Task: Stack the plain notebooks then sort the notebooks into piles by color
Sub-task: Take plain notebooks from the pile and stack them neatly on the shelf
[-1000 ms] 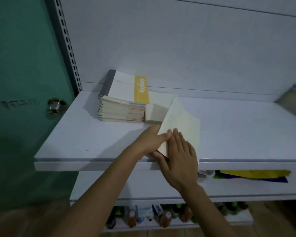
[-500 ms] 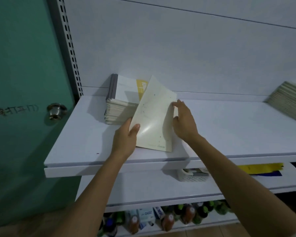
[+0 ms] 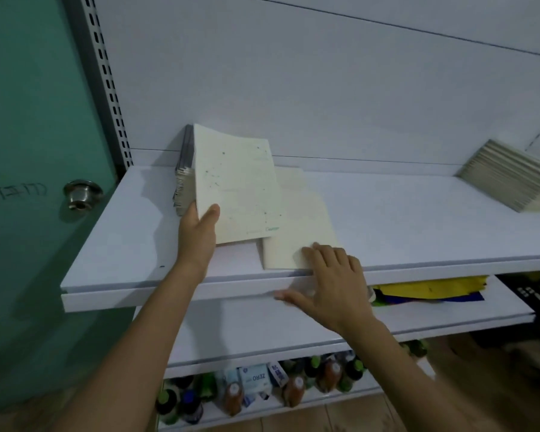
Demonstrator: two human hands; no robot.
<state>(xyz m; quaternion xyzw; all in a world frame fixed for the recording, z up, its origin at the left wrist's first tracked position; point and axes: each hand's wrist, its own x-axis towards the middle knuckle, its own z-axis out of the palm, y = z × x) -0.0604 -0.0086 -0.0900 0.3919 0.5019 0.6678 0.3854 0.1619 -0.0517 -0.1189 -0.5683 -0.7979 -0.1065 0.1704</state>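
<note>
Two notebooks are in play on the shelf [image 3: 418,232]. The speckled notebook [image 3: 237,188], held by both hands half a second ago, now tilts over the stack [image 3: 183,185], pinched by the left hand [image 3: 198,232] alone, so stacking probably follows. The plain notebook [image 3: 303,219] lies just right of the stack, under the straight fingers of the right hand [image 3: 331,282].

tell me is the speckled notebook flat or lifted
Lifted: the left hand holds the notebook tilted above the shelf by its lower corner.

A held notebook [image 3: 236,185] covers the stack [image 3: 183,182]; another notebook [image 3: 296,226] lies just right on the shelf [image 3: 418,219].
</note>
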